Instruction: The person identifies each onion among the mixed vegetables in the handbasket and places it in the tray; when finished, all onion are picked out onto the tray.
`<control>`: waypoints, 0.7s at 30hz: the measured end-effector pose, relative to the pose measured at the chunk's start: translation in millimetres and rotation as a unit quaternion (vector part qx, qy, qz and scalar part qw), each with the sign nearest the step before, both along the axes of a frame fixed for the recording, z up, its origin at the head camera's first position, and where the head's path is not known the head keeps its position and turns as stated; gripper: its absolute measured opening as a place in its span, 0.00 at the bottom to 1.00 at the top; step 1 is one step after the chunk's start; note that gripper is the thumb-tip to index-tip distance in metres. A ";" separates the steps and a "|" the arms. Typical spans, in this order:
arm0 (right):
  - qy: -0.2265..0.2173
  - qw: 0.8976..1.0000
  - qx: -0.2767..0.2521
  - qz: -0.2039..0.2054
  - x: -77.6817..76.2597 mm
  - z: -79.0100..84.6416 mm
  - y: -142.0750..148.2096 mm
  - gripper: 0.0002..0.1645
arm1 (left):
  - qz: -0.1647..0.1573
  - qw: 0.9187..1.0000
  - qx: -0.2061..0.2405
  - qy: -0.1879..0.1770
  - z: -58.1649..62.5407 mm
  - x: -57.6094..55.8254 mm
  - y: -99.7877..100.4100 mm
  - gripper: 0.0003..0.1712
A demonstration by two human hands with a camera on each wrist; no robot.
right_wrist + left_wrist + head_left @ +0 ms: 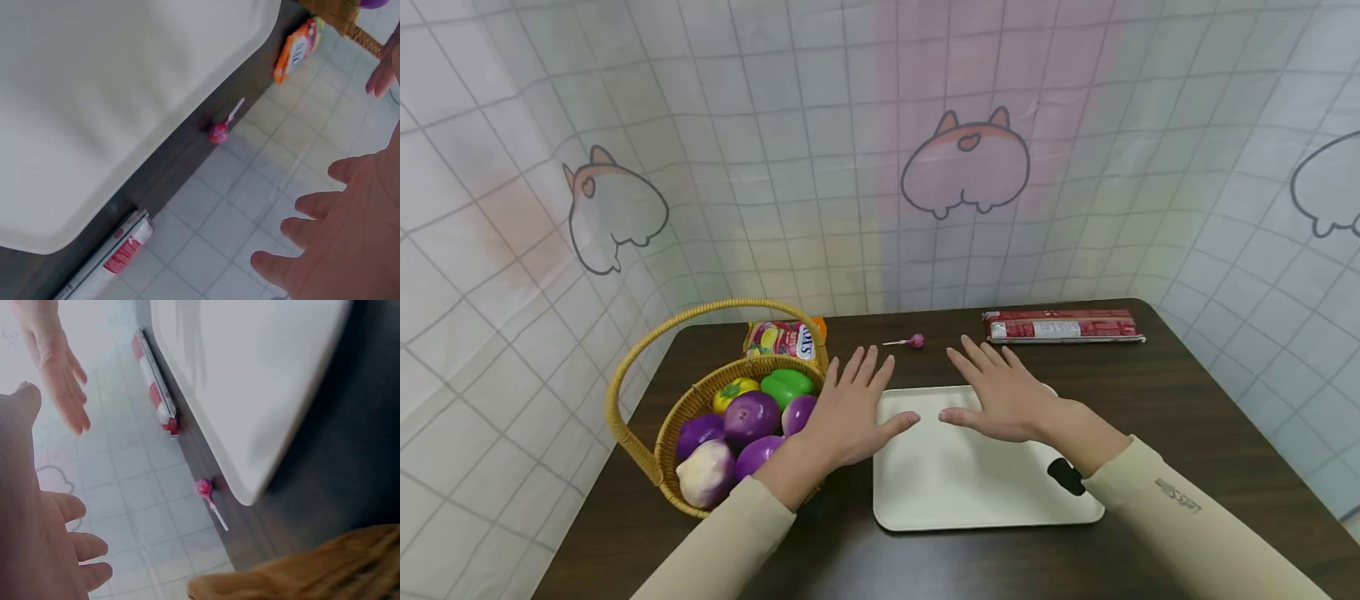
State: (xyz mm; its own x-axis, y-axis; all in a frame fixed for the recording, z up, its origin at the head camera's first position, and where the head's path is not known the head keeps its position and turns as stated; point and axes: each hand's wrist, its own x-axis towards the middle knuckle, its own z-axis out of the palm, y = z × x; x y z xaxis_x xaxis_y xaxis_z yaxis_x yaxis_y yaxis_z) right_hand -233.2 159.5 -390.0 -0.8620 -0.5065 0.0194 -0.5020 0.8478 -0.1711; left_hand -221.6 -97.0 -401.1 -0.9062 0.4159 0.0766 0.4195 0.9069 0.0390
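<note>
Both hands hover palm-down with spread fingers, holding nothing. My left hand (852,414) is between the wicker basket (670,450) and the white tray (955,483), over the tray's left edge. Over the tray's back part is my right hand (1003,400). Purple onions (751,418), a white-and-purple turnip-like vegetable (707,473), a green pepper (787,385) and a yellow one (735,392) fill the basket; my left forearm hides some of its right side. Beyond the fingertips lies a lollipop (916,341) with a pink head, its white stick pointing left.
Behind the basket stands a colourful snack bag (782,340). A long red packet (1063,326) lies along the back right edge of the dark table (1195,433). A black object (1065,476) shows beside the right wrist. A grid-patterned curtain (820,167) encloses the back and sides.
</note>
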 end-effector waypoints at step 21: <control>-0.004 0.997 -0.071 0.025 38.0 -34.6 -0.3 0.48 | -0.009 0.962 0.230 0.150 -8.8 62.0 -72.7 0.20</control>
